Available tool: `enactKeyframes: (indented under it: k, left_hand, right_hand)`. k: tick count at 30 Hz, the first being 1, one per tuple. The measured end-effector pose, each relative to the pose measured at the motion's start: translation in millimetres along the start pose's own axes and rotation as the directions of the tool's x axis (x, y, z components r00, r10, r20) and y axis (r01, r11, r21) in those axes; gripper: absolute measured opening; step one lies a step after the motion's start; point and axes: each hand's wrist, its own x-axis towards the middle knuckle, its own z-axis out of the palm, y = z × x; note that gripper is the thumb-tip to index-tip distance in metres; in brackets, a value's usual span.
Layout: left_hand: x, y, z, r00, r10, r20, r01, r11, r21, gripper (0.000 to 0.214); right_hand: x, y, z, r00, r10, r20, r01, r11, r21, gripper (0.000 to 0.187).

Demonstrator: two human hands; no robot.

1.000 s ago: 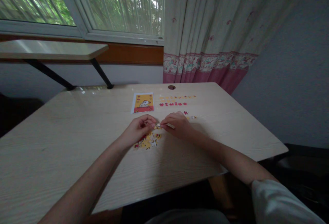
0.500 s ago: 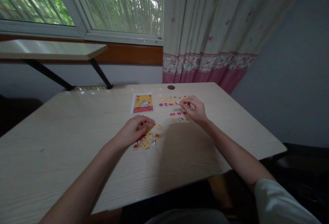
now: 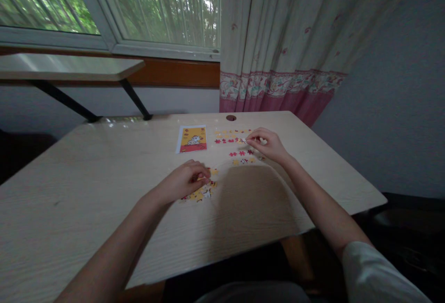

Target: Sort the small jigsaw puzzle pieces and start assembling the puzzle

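Note:
My left hand hovers over a loose pile of jigsaw puzzle pieces, mostly yellow with some white and red. Its fingers are curled, with a gap between thumb and forefinger, and they hide part of the pile. Farther right, my right hand has thumb and forefinger pinched on a small white-and-yellow puzzle piece, at the right end of a row of red pieces. Behind that row lie yellow pieces. Nearer to me are a few more red pieces and a short row of mixed pieces.
A picture card with a white animal on yellow and red lies left of the rows. The pale wooden table has a round cable hole at its back edge. A raised shelf stands back left; a curtain hangs behind.
My left hand's thumb and forefinger have parted and lowered over the pile. My right hand has shifted slightly right, uncovering a piece at the end of the nearest row.

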Motion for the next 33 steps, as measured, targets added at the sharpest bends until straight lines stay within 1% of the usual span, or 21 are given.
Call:
enactKeyframes:
  k: [1, 2, 3, 4, 5, 6, 7, 9, 12, 14, 16, 19, 24, 29, 32, 33]
  left_hand:
    - [-0.1, 0.0, 0.0, 1.0, 0.006, 0.008, -0.006, 1.0, -0.005, 0.016]
    - [-0.2, -0.1, -0.1, 1.0, 0.014, 0.019, -0.014, 1.0, -0.01, 0.016]
    - [-0.3, -0.1, -0.1, 0.999, 0.022, 0.032, -0.022, 1.0, -0.014, 0.016]
    - [-0.4, -0.1, 0.0, 0.999, 0.029, 0.044, -0.028, 0.999, -0.016, 0.016]
    - [-0.5, -0.1, 0.1, 0.998, 0.034, 0.055, -0.033, 0.999, -0.018, 0.016]
    - [-0.5, -0.1, 0.2, 0.997, 0.037, 0.063, -0.036, 0.999, -0.02, 0.016]
    - [-0.5, 0.0, 0.4, 0.997, 0.038, 0.064, -0.036, 0.999, -0.024, 0.016]
    - [-0.4, 0.2, 0.7, 0.998, 0.034, 0.06, -0.032, 0.999, -0.031, 0.014]
    - [-0.2, 0.6, 0.9, 0.998, 0.027, 0.064, -0.025, 0.999, -0.034, 0.015]
    - [-0.3, 0.3, 1.1, 0.997, 0.026, 0.07, -0.024, 0.999, -0.029, 0.015]
    - [-0.4, -0.1, 1.4, 0.998, 0.028, 0.064, -0.026, 0.999, -0.028, 0.014]
    - [-0.6, -0.2, 1.6, 0.998, 0.031, 0.053, -0.029, 0.999, -0.035, 0.014]
    - [-0.1, 1.9, 0.0, 0.998, 0.038, 0.043, -0.036, 0.998, -0.047, 0.013]
    - [0.1, 2.7, -1.7, 0.997, 0.027, 0.073, -0.025, 0.999, -0.028, 0.013]
    - [-0.7, 2.1, -2.0, 0.997, 0.037, 0.072, -0.035, 0.999, -0.021, 0.012]
    - [-1.1, 1.8, -1.8, 0.997, 0.041, 0.072, -0.04, 0.999, -0.024, 0.012]
  right_hand:
    - [-0.2, 7.3, -6.7, 0.995, 0.053, 0.084, -0.055, 0.998, 0.014, 0.021]
    - [-1.4, 15.9, -13.9, 0.978, 0.123, 0.171, -0.129, 0.991, 0.023, 0.023]
    - [-3.6, 25.5, -21.4, 0.942, 0.202, 0.267, -0.218, 0.975, 0.031, 0.026]
    - [-6.8, 35.5, -28.9, 0.89, 0.279, 0.361, -0.315, 0.948, 0.043, 0.029]
    - [-10.7, 45.4, -36.3, 0.828, 0.354, 0.435, -0.408, 0.913, 0.034, 0.032]
    - [-15.0, 54.8, -43.2, 0.77, 0.42, 0.481, -0.482, 0.876, 0.006, 0.035]
    - [-19.2, 63.1, -49.5, 0.725, 0.47, 0.503, -0.535, 0.844, -0.017, 0.037]
    - [-25.9, 75.8, -59.2, 0.656, 0.524, 0.543, -0.596, 0.801, -0.053, 0.039]
    - [-29.8, 83.8, -66.2, 0.582, 0.551, 0.598, -0.628, 0.772, -0.099, 0.038]
    - [-29.0, 83.7, -67.0, 0.547, 0.56, 0.622, -0.632, 0.764, -0.132, 0.037]
    - [-27.4, 81.5, -66.5, 0.529, 0.561, 0.636, -0.625, 0.765, -0.155, 0.035]
    - [-26.0, 78.6, -65.8, 0.523, 0.551, 0.65, -0.609, 0.775, -0.167, 0.033]
    - [-26.7, 79.0, -66.4, 0.529, 0.551, 0.646, -0.595, 0.783, -0.18, 0.032]
    - [-27.6, 82.2, -68.2, 0.534, 0.543, 0.648, -0.588, 0.789, -0.177, 0.03]
    - [-28.5, 84.7, -69.8, 0.532, 0.545, 0.648, -0.582, 0.791, -0.188, 0.03]
    - [-28.9, 85.2, -70.0, 0.541, 0.547, 0.638, -0.581, 0.792, -0.186, 0.031]
